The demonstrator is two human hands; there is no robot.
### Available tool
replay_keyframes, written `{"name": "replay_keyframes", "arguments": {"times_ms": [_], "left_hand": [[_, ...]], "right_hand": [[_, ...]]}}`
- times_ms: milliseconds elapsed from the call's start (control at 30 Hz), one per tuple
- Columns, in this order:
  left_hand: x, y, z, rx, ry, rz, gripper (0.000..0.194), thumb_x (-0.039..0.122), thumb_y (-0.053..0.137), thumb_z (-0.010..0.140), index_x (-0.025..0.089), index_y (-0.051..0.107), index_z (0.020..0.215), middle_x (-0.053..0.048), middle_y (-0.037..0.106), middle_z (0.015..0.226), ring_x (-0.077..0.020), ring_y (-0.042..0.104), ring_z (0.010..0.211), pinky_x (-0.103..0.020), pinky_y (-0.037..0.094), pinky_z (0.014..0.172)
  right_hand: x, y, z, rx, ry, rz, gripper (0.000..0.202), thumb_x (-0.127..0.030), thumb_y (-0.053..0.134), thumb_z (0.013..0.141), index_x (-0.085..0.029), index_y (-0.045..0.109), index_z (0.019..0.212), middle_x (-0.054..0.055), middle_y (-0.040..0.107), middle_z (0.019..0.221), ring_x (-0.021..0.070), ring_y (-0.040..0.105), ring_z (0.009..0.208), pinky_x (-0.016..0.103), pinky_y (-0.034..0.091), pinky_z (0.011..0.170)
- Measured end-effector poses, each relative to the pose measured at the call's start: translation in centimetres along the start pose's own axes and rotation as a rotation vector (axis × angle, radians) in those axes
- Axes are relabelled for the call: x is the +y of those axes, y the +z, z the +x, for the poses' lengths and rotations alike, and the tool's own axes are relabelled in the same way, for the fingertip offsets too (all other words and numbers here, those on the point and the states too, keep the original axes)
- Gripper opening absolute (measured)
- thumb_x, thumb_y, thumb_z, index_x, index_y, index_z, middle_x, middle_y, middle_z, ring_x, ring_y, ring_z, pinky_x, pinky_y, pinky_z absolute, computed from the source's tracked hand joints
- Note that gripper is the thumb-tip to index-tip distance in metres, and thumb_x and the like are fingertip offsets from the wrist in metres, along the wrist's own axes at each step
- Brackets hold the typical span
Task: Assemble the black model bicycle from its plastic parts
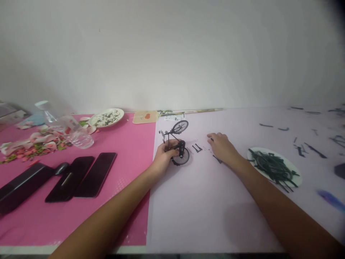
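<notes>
My left hand [163, 155] is closed round a black model bicycle [175, 137], its thumb pressed near the dark chain cover. The bicycle is tilted, with one spoked wheel up and away from me and the other low, close to the tabletop. To the right, my right hand [221, 145] is low over the white sheet, fingers bent together. A tiny dark bit shows at its fingertips, too small to name. Between the hands lie small black plastic parts [198, 148] and some tiny specks. Another thin dark part [217, 159] sits just under my right wrist.
A white plate [250, 153] heaped with dark plastic pieces is right of my right forearm, with loose black parts [315, 150] beyond. On the pink left side are two phones [95, 174], a black case [25, 183], a plastic bottle [67, 129], petals [35, 142] and a bowl [122, 117].
</notes>
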State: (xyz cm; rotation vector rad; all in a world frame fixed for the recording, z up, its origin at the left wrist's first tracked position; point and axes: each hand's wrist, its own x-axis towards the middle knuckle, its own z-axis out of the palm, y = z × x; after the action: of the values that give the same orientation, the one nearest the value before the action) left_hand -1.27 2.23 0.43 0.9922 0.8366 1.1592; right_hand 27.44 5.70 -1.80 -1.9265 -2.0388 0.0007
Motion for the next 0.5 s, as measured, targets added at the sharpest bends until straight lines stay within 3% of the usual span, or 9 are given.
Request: {"name": "replay_keyframes", "arguments": {"times_ms": [167, 367, 500], "left_hand": [[0.0, -0.6, 0.8, -0.002, -0.021, -0.009, 0.042, 0.016, 0.082, 0.071, 0.018, 0.072, 0.112, -0.008, 0.075, 0.108, -0.0219, 0.070, 0.099, -0.036, 0.052, 0.093], [-0.1, -1.1, 1.1, -0.014, -0.026, -0.081, 0.044, 0.023, 0.087, 0.076, 0.016, 0.072, 0.117, -0.012, 0.076, 0.119, -0.0219, 0.072, 0.105, -0.038, 0.051, 0.101], [-0.3, -1.1, 1.4, 0.046, -0.006, -0.159, 0.046, 0.023, 0.092, 0.072, 0.015, 0.071, 0.113, -0.010, 0.078, 0.111, -0.0206, 0.073, 0.101, -0.037, 0.051, 0.101]], "right_hand": [[-0.2, -0.2, 0.1, 0.036, -0.059, -0.040, 0.042, -0.033, 0.039, 0.103, -0.016, 0.070, 0.125, 0.020, 0.062, 0.116, 0.0367, 0.054, 0.107, 0.049, 0.047, 0.089], [-3.4, -1.7, -0.8, 0.114, -0.128, 0.085, 0.040, -0.050, 0.053, 0.100, -0.020, 0.065, 0.123, 0.014, 0.066, 0.106, 0.0339, 0.056, 0.104, 0.046, 0.047, 0.088], [-5.1, -1.9, -1.7, 0.060, -0.176, 0.107, 0.039, -0.061, 0.062, 0.093, -0.022, 0.066, 0.100, 0.011, 0.066, 0.094, 0.0325, 0.055, 0.097, 0.043, 0.046, 0.081]]}}
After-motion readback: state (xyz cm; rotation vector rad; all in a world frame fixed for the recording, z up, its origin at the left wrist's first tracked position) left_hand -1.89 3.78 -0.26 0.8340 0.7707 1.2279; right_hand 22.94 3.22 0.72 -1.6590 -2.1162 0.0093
